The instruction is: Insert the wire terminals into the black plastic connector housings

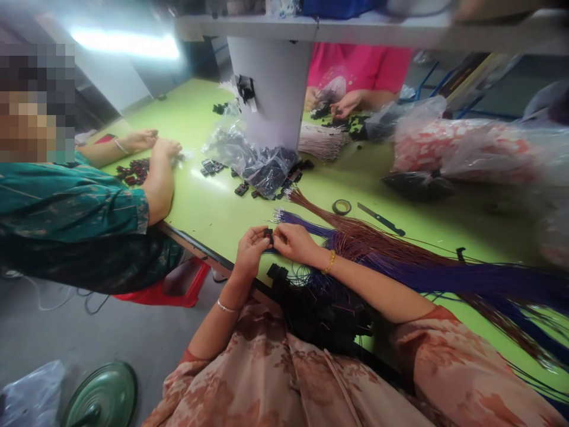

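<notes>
My left hand [251,249] and my right hand [293,242] meet at the near edge of the green table [213,207]. Both pinch a small black connector [268,235] between the fingertips. A thin blue wire runs from the connector under my right hand. Long bundles of purple wires [444,276] and brown wires [355,228] lie across the table to my right. A heap of black connectors with wires [320,308] sits against my lap at the table edge.
A person in a green top works at the left with black connectors [132,171]. Another person in pink sits across. A white post [271,89], bags of black parts [262,166], a tape roll [341,206], a blade [380,218] and plastic bags [444,148] lie around.
</notes>
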Action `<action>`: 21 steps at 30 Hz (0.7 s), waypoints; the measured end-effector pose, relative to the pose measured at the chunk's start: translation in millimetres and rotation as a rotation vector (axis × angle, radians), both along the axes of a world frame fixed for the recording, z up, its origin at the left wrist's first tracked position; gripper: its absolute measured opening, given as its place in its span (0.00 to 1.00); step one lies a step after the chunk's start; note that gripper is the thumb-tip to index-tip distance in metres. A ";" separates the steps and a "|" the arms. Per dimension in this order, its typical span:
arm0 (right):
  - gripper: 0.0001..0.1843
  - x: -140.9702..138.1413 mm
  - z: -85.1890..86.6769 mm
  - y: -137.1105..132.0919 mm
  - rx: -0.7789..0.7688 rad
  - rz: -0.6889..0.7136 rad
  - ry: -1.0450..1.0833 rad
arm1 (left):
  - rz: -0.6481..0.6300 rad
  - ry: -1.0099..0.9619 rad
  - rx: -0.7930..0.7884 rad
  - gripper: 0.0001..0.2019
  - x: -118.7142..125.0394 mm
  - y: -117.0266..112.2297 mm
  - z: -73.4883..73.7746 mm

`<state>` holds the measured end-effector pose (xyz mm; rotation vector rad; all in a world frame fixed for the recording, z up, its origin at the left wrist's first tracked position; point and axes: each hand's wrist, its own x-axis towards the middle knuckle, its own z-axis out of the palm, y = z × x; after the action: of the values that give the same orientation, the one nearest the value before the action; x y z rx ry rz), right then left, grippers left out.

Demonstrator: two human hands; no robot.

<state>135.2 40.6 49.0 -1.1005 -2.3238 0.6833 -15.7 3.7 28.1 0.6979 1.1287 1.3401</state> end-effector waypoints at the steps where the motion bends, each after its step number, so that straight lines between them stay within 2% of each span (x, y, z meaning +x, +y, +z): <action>1: 0.05 -0.7 0.2 -1.6 -0.002 -0.011 -0.014 | 0.009 0.011 0.008 0.19 1.2 -1.1 -0.3; 4: 0.07 2.5 2.9 1.7 -0.033 0.013 -0.017 | -0.012 0.030 0.012 0.18 0.6 -2.3 -0.9; 6: 0.10 10.4 5.5 13.7 -0.059 0.004 -0.006 | -0.041 0.025 0.000 0.19 -3.8 -0.9 -0.8; 8: 0.13 21.1 6.7 31.9 -0.051 -0.113 -0.038 | -0.059 0.003 -0.011 0.19 -9.1 1.9 -0.2; 10: 0.11 31.1 5.3 50.5 -0.055 -0.233 -0.163 | -0.073 -0.024 -0.017 0.19 -12.7 5.0 1.1; 13: 0.08 39.1 0.1 66.9 -0.102 -0.259 -0.378 | -0.099 -0.063 -0.015 0.19 -12.3 8.4 4.4; 16: 0.11 39.3 -3.7 67.5 -0.103 -0.226 -0.457 | -0.118 -0.134 -0.017 0.19 -7.6 9.8 8.3; 21: 0.11 38.5 0.5 57.2 0.009 -0.199 -0.578 | -0.081 -0.193 -0.025 0.14 -1.0 11.8 8.2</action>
<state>173.7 97.8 49.5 -1.6714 -2.6139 0.3013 -16.7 15.6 36.3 0.5766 0.9511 1.2934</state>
